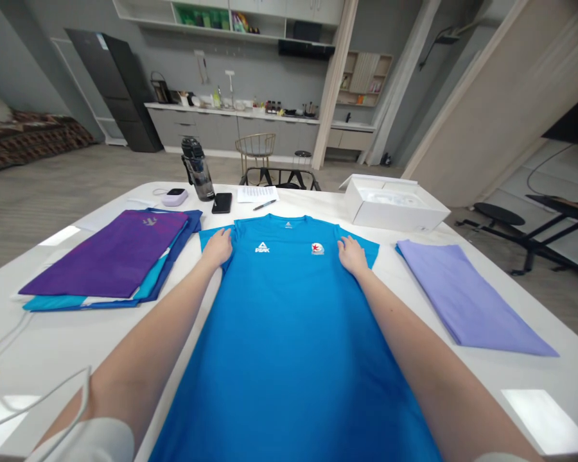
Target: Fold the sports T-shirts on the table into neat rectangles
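Note:
A blue T-shirt [289,321] lies spread face up, its collar at the far side and its lower part running out of view toward me. White lettering and a small round red-and-white badge mark its chest. My left hand [218,249] rests on the left sleeve near the shoulder seam, fingers stretched forward over the cloth. On the opposite sleeve, my right hand [352,256] lies with its fingers slightly apart. Both palms face down and their undersides are hidden. The sleeves lie out to either side.
Left of the shirt is a stack of folded shirts [110,253], purple on top. A folded lavender garment [472,298] lies right. Farther back are a water bottle [200,173], phone [222,203], pen [264,205], paper [257,194] and white box [395,205]. A cable [43,398] crosses near my left forearm.

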{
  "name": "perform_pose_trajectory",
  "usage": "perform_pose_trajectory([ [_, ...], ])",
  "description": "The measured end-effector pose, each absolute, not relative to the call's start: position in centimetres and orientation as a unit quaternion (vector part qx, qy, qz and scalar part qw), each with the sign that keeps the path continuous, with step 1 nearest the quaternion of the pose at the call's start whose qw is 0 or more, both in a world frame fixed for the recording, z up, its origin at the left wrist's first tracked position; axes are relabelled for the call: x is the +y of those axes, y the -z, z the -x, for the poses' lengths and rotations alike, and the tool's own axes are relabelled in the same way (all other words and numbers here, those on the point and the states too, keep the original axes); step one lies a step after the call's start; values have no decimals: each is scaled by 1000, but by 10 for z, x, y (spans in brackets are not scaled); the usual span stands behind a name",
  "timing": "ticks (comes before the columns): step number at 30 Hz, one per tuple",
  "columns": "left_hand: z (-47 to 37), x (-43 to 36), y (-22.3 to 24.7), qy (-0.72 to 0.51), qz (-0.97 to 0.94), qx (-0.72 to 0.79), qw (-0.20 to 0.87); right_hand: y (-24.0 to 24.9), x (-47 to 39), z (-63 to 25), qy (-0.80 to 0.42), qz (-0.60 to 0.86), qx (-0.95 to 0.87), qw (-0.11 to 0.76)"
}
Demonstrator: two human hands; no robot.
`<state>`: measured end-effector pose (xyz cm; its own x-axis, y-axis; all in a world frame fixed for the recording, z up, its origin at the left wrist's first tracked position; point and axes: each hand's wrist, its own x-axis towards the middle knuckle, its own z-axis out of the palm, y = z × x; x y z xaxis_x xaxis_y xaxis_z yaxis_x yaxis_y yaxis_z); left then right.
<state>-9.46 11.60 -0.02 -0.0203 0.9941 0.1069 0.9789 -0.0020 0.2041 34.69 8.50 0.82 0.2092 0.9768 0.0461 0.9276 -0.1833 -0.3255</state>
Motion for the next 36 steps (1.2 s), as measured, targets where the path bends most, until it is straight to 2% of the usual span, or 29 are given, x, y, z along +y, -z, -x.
perform_pose_trajectory([
  [7,111,138,19,-47,-676,732,68,5,104,-381,-106,785,-607,60],
  [15,108,130,13,-29,-588,806,57,9,111,-410,-91,828,-551,49],
  [19,85,136,3,-57,-622,781,-2,0,118,-393,-43,832,-552,39],
  [22,59,142,1,-70,-721,690,-2,-7,123,-358,5,757,-651,60],
  [24,44,148,2,-52,-737,673,37,-7,127,-333,-31,710,-701,57],
  [27,29,157,6,-47,-706,702,77,-1,136,-310,-90,722,-685,37],
  [36,18,182,15,-76,-672,734,69,11,171,-319,-73,725,-684,45],
])
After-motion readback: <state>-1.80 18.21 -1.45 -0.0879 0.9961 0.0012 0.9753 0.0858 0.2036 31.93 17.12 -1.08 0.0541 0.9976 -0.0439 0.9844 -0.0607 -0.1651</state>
